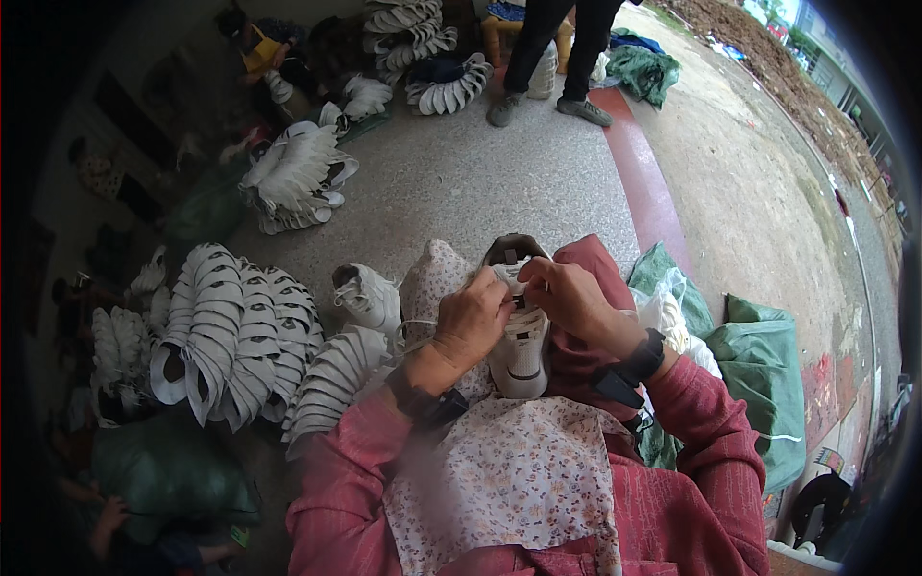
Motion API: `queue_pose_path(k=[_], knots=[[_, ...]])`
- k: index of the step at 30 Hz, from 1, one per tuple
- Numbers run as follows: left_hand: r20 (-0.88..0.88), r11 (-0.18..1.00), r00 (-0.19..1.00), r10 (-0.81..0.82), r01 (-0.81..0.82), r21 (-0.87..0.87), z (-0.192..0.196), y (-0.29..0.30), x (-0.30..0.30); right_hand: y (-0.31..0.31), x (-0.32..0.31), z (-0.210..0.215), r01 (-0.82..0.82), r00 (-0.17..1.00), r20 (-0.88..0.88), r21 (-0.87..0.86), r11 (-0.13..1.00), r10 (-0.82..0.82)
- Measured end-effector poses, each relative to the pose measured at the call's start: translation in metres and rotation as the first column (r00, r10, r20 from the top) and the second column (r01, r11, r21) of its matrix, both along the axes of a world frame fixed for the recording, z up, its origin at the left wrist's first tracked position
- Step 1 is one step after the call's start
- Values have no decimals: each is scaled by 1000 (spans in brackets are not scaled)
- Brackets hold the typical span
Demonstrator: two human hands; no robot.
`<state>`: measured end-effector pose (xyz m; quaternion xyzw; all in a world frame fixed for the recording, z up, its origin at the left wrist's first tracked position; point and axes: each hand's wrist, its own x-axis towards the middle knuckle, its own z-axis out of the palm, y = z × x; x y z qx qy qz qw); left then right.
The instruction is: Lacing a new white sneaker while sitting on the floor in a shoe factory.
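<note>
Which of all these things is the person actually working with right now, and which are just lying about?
In hand:
- white shoe on the lap
- its white lace
- left hand and right hand, both on the shoe
- floral apron under it

Lying about:
- finished white shoe on the floor
- fanned stacks of white shoe uppers
- green sacks
- a standing person's legs

A speckled grey concrete floor [461, 182] runs out to a dark red painted strip [643, 192] and a bare dirt yard [749, 173] in daylight, with heaps of white shoe uppers [230, 326] stacked along it, green sacks [768, 374] at the side and a person standing [552, 58] beyond.
</note>
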<state>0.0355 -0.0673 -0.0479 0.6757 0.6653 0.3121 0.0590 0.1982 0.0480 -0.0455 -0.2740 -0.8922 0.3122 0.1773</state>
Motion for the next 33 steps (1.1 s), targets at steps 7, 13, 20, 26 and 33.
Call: queue_pose_path(k=[7, 13, 20, 26, 33], knots=[[-240, 997, 970, -43, 27, -73, 5, 4, 6, 16, 8, 0, -59, 995, -102, -386, 921, 22], [-319, 993, 946, -52, 15, -117, 8, 4, 8, 11, 6, 0, -84, 994, -85, -115, 990, 74], [-473, 964, 840, 264, -233, 125, 32, -27, -49, 31, 18, 14, -194, 957, -290, -659, 726, -8], [-588, 531, 299, 752, -803, 271, 96, -141, -202, 20, -3, 43, -278, 883, -412, -72, 958, 225], [-587, 578, 436, 682, -813, 68, 51, -174, -186, 44, 8, 20, -106, 942, -328, -97, 990, 69]])
